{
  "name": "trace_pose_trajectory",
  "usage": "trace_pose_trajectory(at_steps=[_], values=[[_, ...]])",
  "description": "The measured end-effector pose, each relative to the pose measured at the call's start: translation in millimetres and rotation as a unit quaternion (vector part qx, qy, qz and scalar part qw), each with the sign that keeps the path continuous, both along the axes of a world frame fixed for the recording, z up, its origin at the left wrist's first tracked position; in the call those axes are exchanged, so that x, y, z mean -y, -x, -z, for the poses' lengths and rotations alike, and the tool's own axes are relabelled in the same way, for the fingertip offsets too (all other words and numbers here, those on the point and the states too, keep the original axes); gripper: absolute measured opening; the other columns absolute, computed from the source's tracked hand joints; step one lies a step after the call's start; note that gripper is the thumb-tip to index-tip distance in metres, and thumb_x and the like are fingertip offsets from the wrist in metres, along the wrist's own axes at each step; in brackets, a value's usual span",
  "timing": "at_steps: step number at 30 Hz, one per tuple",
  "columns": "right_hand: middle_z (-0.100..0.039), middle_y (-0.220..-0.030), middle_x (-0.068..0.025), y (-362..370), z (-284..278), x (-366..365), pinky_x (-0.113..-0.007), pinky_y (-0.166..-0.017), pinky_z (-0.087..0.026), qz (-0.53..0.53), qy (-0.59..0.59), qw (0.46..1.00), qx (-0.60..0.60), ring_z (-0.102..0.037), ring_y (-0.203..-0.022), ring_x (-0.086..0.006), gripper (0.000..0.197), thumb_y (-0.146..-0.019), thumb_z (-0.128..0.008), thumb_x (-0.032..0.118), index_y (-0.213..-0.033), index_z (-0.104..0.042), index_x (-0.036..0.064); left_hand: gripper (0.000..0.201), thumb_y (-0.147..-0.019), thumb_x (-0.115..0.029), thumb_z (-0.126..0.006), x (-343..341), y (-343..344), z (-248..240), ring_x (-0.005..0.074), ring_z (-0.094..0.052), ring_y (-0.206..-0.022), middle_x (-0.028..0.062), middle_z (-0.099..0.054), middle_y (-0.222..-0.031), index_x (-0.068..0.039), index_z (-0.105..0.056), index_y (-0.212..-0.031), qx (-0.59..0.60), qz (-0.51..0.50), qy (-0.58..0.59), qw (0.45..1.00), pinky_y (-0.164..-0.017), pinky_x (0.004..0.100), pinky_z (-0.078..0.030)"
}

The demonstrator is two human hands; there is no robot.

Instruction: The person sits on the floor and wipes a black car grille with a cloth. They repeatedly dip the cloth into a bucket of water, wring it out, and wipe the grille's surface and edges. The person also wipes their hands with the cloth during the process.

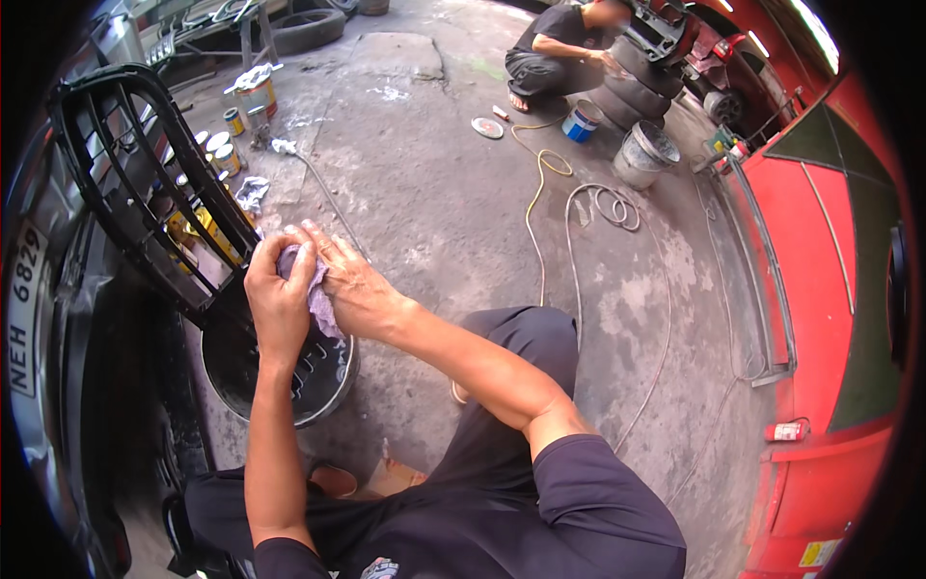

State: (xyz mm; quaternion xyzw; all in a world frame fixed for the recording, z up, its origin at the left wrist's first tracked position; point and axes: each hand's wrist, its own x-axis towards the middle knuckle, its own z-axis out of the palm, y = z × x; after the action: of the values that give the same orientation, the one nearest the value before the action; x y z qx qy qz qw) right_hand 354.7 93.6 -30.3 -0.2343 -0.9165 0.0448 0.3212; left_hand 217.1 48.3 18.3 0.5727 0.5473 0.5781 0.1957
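Left hand (275, 285) grips the purple cloth (322, 301) at nine o'clock, right hand (359, 289) pressing against it! Black bucket (230, 367) just below, eight o'clock; black grille (194, 159) at ten; farther, a co-worker (555, 48) crouches by tyres (632, 101), one o'clock.

Two hands (275, 280) (357, 287), one cloth (321, 297), one black grille (201, 166)
Right of the grille: one co-worker (552, 63), one blue-and-white bucket (582, 124), one grey bucket (643, 159), one round disc (488, 127); beside its lower end, one black tub (230, 374).
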Motion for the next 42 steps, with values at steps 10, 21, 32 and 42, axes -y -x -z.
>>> trace_pose_trajectory(at_steps=[10, 21, 32, 42], values=[[-0.062, -0.136, -0.0336, 5, 15, 2, -0.056, -0.124, -0.036, -0.022, -0.028, 0.999, -0.030, -0.053, -0.139, -0.0475, 0.046, -0.090, -0.062, 0.017, -0.127, -0.065, -0.0098, 0.027, -0.090, -0.025, -0.079, -15, 14, -28, 0.0368, -0.070, -0.083, 0.0173, -0.068, -0.093, 0.001, -0.075, -0.096, -0.227, -0.081, -0.003, 0.970, -0.077, 0.0446, -0.054], [-0.074, -0.102, -0.0244, 11, 0, 18, -0.052, -0.096, -0.053, -0.077, -0.024, 0.995, 0.065, -0.070, -0.102, -0.0415, 0.021, -0.087, -0.062, 0.012, -0.099, -0.073, -0.0012, 0.026, -0.090, -0.028, -0.079, -14, 7, -37, 0.0371, -0.071, -0.093, 0.0139, -0.068, -0.103, -0.006, -0.075, -0.102, -0.336, -0.035, -0.002, 0.941, -0.081, 0.0469, -0.057], [-0.071, -0.092, -0.0192, 9, -12, 23, -0.048, -0.088, -0.057, -0.115, -0.076, 0.987, -0.084, -0.071, -0.096, -0.0365, 0.017, -0.080, -0.064, 0.009, -0.093, -0.073, 0.0032, 0.025, -0.087, -0.012, -0.077, -20, 35, -32, 0.0299, -0.071, -0.083, 0.0187, -0.071, -0.089, 0.003, -0.068, -0.104, -0.204, 0.064, 0.066, 0.975, -0.079, 0.0398, -0.054], [-0.072, -0.093, -0.0237, 7, -13, -5, -0.049, -0.087, -0.059, -0.011, 0.032, 0.979, -0.201, -0.072, -0.093, -0.0422, 0.009, -0.078, -0.068, 0.007, -0.076, -0.069, -0.0020, 0.021, -0.105, -0.010, -0.066, -4, 26, -29, 0.0142, -0.065, -0.106, 0.0072, -0.071, -0.116, -0.003, -0.065, -0.125, 0.013, 0.007, -0.048, 0.999, -0.095, 0.0302, -0.051]])
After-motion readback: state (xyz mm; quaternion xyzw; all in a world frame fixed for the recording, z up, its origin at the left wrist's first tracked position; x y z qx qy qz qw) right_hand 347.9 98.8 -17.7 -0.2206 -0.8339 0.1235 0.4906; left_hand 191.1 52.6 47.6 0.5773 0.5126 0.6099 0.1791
